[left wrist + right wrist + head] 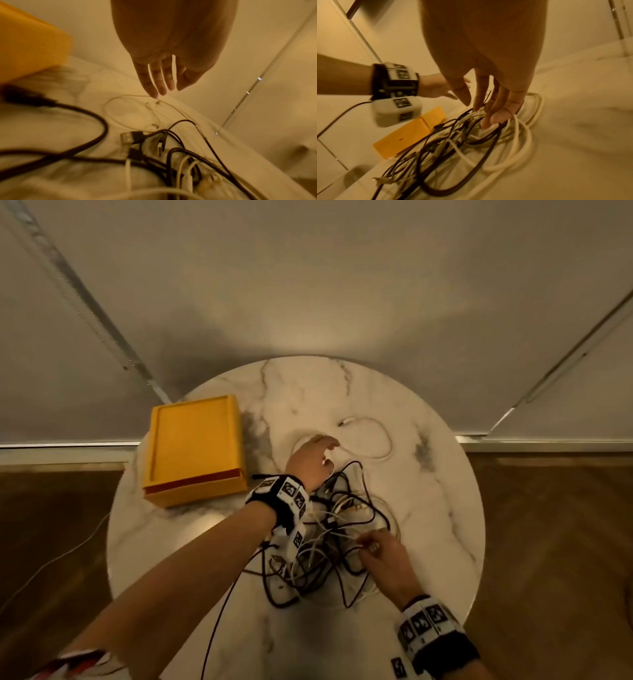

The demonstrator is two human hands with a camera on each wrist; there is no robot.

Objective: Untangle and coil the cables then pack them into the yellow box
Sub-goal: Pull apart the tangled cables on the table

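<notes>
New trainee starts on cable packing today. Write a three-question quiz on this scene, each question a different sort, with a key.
1. True or false: the shallow yellow cardboard box already holds a coiled cable.
2. Which hand reaches for the thin white cable lying apart from the pile? A) left hand B) right hand C) neither
3. Fill in: the tangled pile of black and white cables lies on a round ____-patterned table.

Key
1. False: nothing shows on the box; all cables are on the table.
2. A: its straight fingers stretch toward it.
3. Marble.
</notes>
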